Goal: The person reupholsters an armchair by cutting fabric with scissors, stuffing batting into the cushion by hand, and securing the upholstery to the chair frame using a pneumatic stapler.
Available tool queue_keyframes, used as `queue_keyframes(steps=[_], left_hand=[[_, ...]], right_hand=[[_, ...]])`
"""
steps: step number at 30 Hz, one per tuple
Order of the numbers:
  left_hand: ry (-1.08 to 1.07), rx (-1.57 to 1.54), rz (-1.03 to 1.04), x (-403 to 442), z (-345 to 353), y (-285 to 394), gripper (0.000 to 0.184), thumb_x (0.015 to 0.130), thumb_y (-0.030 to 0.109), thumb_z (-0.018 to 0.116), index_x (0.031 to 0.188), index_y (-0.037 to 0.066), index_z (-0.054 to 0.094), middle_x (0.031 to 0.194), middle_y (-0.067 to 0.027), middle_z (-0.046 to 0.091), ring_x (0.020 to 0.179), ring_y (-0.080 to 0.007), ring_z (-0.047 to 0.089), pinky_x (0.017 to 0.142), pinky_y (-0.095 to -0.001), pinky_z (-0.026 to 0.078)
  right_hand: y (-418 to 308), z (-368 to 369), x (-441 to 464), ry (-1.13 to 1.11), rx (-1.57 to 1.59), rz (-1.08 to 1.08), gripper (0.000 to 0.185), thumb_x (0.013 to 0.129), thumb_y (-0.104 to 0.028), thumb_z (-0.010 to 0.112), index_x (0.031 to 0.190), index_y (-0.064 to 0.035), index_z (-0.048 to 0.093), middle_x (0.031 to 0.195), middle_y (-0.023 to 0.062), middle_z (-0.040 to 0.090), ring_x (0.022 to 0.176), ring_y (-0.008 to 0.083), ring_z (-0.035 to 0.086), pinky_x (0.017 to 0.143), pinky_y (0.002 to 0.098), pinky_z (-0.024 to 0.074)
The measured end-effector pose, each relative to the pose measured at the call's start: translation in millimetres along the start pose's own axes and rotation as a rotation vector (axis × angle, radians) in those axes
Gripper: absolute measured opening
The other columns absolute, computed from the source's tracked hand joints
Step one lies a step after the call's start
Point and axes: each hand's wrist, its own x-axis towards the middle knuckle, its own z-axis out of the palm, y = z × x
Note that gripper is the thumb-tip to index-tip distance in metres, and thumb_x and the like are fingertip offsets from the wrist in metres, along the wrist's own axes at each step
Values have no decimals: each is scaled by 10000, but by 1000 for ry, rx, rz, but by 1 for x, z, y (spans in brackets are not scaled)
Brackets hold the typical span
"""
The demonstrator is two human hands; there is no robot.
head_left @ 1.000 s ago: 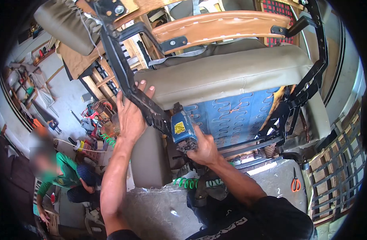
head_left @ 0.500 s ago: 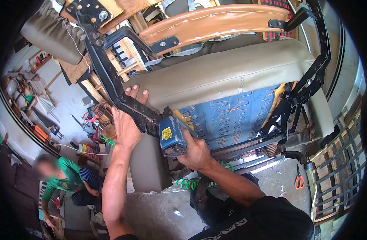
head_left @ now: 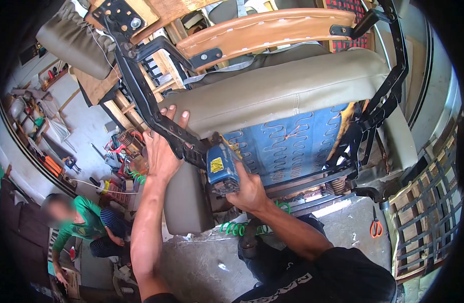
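My right hand [head_left: 248,191] is wrapped round a blue power tool [head_left: 222,164] with a yellow label. The tool's head is at the lower end of a black metal bracket [head_left: 164,126], beside the chair's blue underside [head_left: 287,146] with its zigzag springs. My left hand [head_left: 164,151] grips that bracket, its fingertips showing over the far side against the olive-grey cushion [head_left: 282,88]. Below the bracket, a grey padded armrest [head_left: 188,199] hangs near my left wrist. Where the tool's tip meets the frame is hard to make out.
A person in green [head_left: 83,219] sits at the lower left. Orange-handled scissors [head_left: 376,228] lie on the floor, right. A green coiled hose [head_left: 234,229] runs beneath the chair. A webbed wooden frame [head_left: 426,222] stands at the right; tools lie at the left.
Over the last second the view has shifted, and the tool with my right hand sits slightly further left along the bracket. Both hands keep their hold.
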Motion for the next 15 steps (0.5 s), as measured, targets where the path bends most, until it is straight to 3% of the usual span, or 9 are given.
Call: queue_keyframes(steps=[8,15], left_hand=[[7,-29,-13,1,-1,2,836,720,242,776,1493,280,462,1585,-89,369,1462,-331,335,1075,-594,291],[-13,-26,-29,0,0,3,843,717,224,778,1498,282,465,1579,-92,379,1463,-330,340,1101,-592,277]], right_hand=[[4,-10,4,30,64,127,753,683,-8,705,1377,70,424,873,284,699,811,438,718,685,462,592],[10,-1,2,54,-9,99,758,697,-29,734,1385,40,422,826,276,691,766,434,716,653,470,584]])
